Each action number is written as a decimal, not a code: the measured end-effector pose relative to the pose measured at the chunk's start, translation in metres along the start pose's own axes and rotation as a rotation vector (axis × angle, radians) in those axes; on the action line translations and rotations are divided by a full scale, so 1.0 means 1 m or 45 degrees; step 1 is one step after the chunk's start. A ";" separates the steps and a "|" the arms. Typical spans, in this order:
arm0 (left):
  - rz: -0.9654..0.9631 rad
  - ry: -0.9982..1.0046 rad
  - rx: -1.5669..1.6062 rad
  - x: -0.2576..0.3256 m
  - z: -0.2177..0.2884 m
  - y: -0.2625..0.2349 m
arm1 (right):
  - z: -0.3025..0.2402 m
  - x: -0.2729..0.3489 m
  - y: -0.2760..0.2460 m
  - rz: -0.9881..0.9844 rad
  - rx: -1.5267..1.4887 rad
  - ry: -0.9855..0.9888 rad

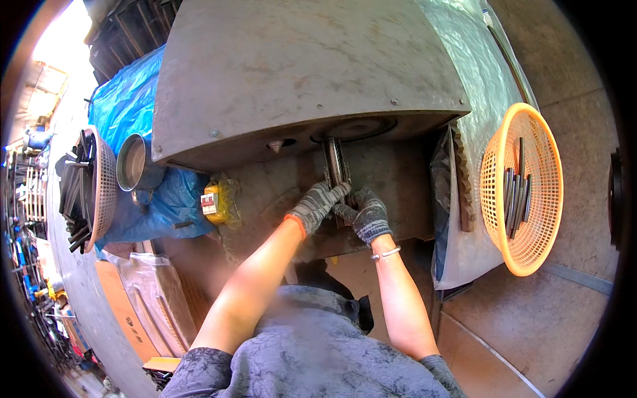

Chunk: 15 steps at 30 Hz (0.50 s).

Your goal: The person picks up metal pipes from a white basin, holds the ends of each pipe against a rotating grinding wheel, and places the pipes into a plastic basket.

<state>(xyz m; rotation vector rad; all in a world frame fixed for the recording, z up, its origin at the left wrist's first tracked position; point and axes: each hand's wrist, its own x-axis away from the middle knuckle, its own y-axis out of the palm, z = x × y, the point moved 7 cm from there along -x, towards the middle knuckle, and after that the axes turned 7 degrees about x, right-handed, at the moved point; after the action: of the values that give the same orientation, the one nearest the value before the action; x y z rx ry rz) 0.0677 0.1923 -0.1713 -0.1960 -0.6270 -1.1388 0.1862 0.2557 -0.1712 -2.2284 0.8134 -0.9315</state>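
My left hand [317,203], in a grey knit glove with an orange cuff, is closed around a shiny metal tube [335,159]. The tube's far end meets the round dark opening [355,127] under the edge of a large grey metal machine cover [305,60]. Close beside it, my right hand [366,213], gloved in grey with a bracelet at the wrist, has its fingers curled at the tube's near end. Both gloves partly cover the tube there. Left of the opening, a pointed metal cone [276,146] sticks out below the cover.
At the right, an orange plastic basket [556,192] holds several dark tubes [516,199]. A white basket [105,192] of dark tubes stands at the left, near a metal pot [139,162] on a blue sheet [176,192]. A yellow wrapped switch box [222,201] sits beside the sheet.
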 end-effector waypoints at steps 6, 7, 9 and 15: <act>0.090 0.001 -0.172 -0.002 0.000 -0.003 | -0.011 0.002 -0.006 -0.004 0.090 -0.199; 0.082 -0.003 -0.167 -0.003 -0.002 -0.002 | -0.004 0.001 -0.005 0.072 0.086 -0.320; 0.089 0.004 -0.174 -0.005 -0.004 -0.005 | 0.000 -0.002 -0.003 0.080 0.073 -0.408; 0.051 -0.063 -0.082 0.001 -0.002 -0.003 | 0.013 -0.006 0.009 -0.108 -0.182 -0.124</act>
<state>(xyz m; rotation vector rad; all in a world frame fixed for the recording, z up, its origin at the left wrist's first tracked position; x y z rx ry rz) 0.0665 0.1893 -0.1728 -0.2914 -0.6281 -1.1187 0.1895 0.2581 -0.1872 -2.4278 0.7674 -0.8185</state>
